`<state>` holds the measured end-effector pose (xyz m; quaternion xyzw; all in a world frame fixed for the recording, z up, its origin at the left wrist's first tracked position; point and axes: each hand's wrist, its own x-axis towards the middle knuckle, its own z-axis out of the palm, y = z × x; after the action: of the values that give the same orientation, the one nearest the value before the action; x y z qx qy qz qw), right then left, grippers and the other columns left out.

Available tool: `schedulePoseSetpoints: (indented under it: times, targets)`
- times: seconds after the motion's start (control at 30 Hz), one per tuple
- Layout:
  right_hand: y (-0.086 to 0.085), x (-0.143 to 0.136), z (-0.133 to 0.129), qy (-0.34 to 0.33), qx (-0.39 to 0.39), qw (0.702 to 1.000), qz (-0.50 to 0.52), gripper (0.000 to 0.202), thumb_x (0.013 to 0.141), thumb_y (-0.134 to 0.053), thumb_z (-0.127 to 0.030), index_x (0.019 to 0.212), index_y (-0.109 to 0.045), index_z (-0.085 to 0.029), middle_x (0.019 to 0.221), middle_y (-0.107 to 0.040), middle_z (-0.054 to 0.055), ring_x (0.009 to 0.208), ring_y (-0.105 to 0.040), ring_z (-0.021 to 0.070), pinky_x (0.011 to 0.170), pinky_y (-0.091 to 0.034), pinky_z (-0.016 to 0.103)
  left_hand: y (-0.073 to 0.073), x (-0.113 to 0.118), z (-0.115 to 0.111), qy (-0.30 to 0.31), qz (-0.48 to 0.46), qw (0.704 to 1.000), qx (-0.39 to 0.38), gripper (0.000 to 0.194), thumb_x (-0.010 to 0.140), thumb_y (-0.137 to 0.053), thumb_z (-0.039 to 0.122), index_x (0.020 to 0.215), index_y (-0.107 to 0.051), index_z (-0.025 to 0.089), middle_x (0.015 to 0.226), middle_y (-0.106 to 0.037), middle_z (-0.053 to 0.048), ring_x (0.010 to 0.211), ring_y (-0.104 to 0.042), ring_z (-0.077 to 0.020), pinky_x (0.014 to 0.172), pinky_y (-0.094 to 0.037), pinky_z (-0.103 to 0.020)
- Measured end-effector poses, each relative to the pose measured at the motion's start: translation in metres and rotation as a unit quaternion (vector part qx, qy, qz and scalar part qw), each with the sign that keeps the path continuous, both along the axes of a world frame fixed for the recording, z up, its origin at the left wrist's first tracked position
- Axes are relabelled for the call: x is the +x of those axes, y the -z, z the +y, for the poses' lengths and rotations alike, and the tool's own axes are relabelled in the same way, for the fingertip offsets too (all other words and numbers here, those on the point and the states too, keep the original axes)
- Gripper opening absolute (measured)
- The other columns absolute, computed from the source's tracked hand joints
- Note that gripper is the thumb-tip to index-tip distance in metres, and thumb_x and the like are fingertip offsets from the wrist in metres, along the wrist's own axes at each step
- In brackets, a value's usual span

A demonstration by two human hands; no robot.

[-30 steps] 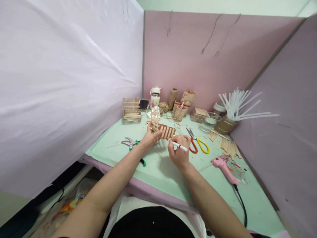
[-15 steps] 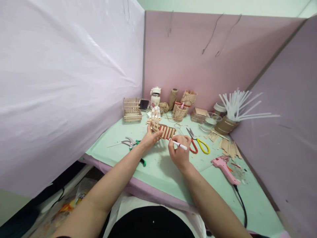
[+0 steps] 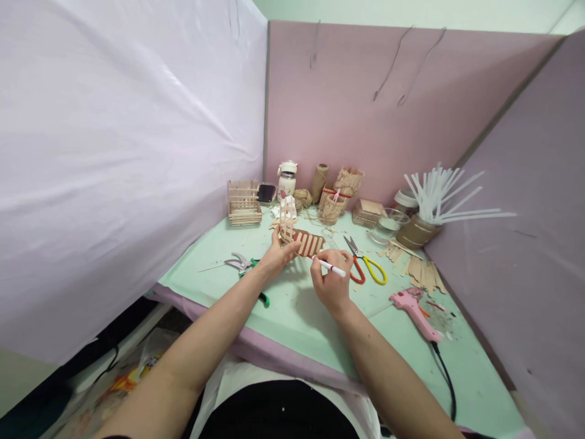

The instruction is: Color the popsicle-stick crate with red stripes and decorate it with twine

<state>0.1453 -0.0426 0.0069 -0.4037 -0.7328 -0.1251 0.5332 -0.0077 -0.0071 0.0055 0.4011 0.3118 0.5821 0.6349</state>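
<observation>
My left hand (image 3: 278, 256) is closed on the left end of a small model made of wooden craft sticks (image 3: 309, 242). Its flat part carries red and bare-wood stripes, and a slatted piece stands upright at its left end. In my right hand (image 3: 333, 280) is a white marker (image 3: 333, 267), gripped like a pen. The marker's tip meets or nearly meets the model's near edge; contact is too small to tell. Green-handled pruning shears (image 3: 242, 263) lie left of my left hand. Scissors (image 3: 364, 259) with red and yellow handles lie just beyond my right hand.
A pink glue gun (image 3: 418, 312) with a black cord lies at the right, near loose craft sticks (image 3: 425, 273). Glue sticks (image 3: 439, 192) fan out of a brown holder. Along the back stand a slatted wooden box (image 3: 244, 212), a bottle (image 3: 287, 180), twine and a clear bowl (image 3: 388, 227).
</observation>
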Motion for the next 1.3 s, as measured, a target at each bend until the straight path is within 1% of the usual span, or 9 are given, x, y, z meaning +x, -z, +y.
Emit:
schedulePoseSetpoints:
  times: [0.27,0.5,0.73,0.9,1.13,1.3]
  targets:
    - [-0.0002,0.0002,-0.0004,-0.025,-0.005,1.000,-0.006,0.012,0.087,-0.051,-0.016,0.078,-0.046,-0.022,0.070,-0.059,-0.003,0.067,-0.055,0.0151,0.085,-0.034,0.038,-0.0015,0.0005,-0.0005,0.002,0.001,1.000,0.002,0.107,0.072,-0.077,0.030,0.150,-0.004,0.042,0.150,-0.041,-0.008,0.131,-0.049,-0.0238,0.107,-0.041,-0.046]
    - [0.0001,0.0000,-0.0003,-0.008,-0.010,1.000,0.000,0.012,0.087,-0.050,-0.016,0.078,-0.046,-0.022,0.070,-0.059,-0.003,0.067,-0.055,0.0154,0.085,-0.034,0.038,-0.0022,0.0003,-0.0001,0.001,0.003,1.000,0.004,0.108,0.071,-0.078,0.031,0.149,-0.005,0.042,0.149,-0.042,-0.008,0.129,-0.051,-0.0242,0.107,-0.041,-0.047]
    - [-0.0008,-0.0001,-0.0007,-0.017,-0.001,1.000,-0.005,0.012,0.087,-0.050,-0.016,0.078,-0.045,-0.022,0.069,-0.058,-0.003,0.067,-0.054,0.0151,0.084,-0.034,0.037,-0.0002,0.0005,0.0007,0.000,0.002,1.000,-0.002,0.108,0.071,-0.078,0.030,0.150,-0.004,0.041,0.150,-0.041,-0.009,0.130,-0.050,-0.0240,0.108,-0.041,-0.047]
    - [0.0008,0.0005,0.0001,-0.007,-0.007,1.000,0.001,0.011,0.087,-0.050,-0.018,0.079,-0.047,-0.022,0.070,-0.058,-0.003,0.068,-0.054,0.0156,0.084,-0.034,0.037,0.0001,0.0003,0.0007,0.001,-0.004,1.000,0.001,0.107,0.071,-0.078,0.031,0.149,-0.007,0.042,0.150,-0.041,-0.009,0.129,-0.051,-0.0239,0.107,-0.041,-0.047]
    - [-0.0007,0.0002,-0.0008,-0.016,-0.009,1.000,0.001,0.012,0.087,-0.050,-0.017,0.077,-0.046,-0.022,0.069,-0.059,-0.003,0.066,-0.055,0.0152,0.084,-0.034,0.038,0.0026,0.0000,0.0025,0.003,0.002,1.000,0.005,0.109,0.071,-0.078,0.031,0.149,-0.003,0.042,0.150,-0.040,-0.008,0.131,-0.050,-0.0248,0.107,-0.042,-0.047]
    - [-0.0011,0.0001,-0.0007,-0.020,-0.003,1.000,-0.002,0.012,0.087,-0.051,-0.017,0.077,-0.046,-0.022,0.069,-0.058,-0.004,0.066,-0.054,0.0147,0.084,-0.034,0.037,-0.0002,0.0006,0.0007,0.003,-0.001,1.000,0.002,0.109,0.071,-0.077,0.029,0.150,-0.003,0.041,0.150,-0.040,-0.009,0.131,-0.049,-0.0247,0.108,-0.041,-0.047]
